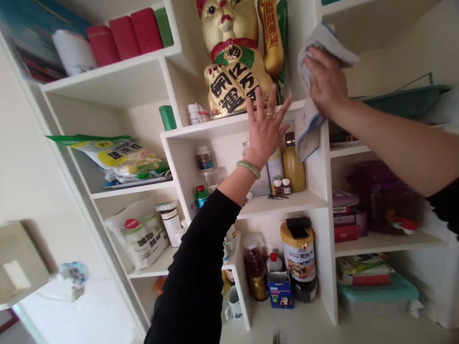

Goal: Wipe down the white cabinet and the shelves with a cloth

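Observation:
My left hand (265, 125), with a ring and a green bangle (249, 168) on the wrist, is spread flat in front of the shelf edge below a large gold lucky cat figurine (229, 28). Its fingers overlap the figurine's lower front; whether they touch it I cannot tell. To the right, my right hand (329, 83) is closed on a pale grey cloth (309, 136) with a blue edge. The cloth lies against the upright divider (324, 184) beside the figurine's compartment, and one end hangs down over its front edge.
Below the figurine stand a yellow bottle (294, 167) and small jars. Lower down are a large tin (298, 248) and a blue box (280, 291). On the left shelves sit a food bag (122, 155) and red boxes (145, 31). A teal tray (405, 102) lies at right.

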Available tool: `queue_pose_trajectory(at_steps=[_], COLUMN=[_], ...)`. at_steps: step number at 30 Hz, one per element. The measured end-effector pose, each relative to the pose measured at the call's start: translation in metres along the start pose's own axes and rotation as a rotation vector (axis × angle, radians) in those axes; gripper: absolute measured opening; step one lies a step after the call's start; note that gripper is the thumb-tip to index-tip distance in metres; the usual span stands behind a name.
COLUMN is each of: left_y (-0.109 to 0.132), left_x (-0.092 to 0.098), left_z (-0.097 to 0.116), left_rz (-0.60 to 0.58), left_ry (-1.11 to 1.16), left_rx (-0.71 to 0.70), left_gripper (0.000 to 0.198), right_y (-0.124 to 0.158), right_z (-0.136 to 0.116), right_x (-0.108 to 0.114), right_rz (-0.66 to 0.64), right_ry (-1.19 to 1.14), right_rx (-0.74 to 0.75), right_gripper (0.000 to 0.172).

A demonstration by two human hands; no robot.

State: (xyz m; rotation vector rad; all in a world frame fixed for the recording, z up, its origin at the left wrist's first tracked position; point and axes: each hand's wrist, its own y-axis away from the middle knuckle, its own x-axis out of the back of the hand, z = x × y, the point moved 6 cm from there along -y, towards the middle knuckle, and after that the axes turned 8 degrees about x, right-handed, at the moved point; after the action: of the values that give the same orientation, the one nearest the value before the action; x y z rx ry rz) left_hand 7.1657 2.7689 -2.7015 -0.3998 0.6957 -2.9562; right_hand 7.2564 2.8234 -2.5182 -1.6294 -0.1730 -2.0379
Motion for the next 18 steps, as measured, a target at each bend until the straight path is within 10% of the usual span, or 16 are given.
queue_pose_trajectory(at_steps=[4,8,18], left_y=[-0.007,-0.004,0.016], left_x=[-0.005,-0.012,-0.035], left_z=[0.004,0.024,0.053], left_rz=[0.023,0.004,-0.089], left_ry=[0.036,-0.05,-0.051], left_rx=[0.002,-0.057,-0.116], left_gripper=[0.098,0.091,0.066], right_y=[-0.048,-0.049,0.099], right_z=[-0.005,-0.013,-0.012], right_x=[0.01,0.012,-0.015], right_rz=[-0.004,0.077,0.16], right_ry=[0.04,0.051,-0.076], right_rx=[0.005,0.007,0.096], right_gripper=[0.03,0.05,0.054])
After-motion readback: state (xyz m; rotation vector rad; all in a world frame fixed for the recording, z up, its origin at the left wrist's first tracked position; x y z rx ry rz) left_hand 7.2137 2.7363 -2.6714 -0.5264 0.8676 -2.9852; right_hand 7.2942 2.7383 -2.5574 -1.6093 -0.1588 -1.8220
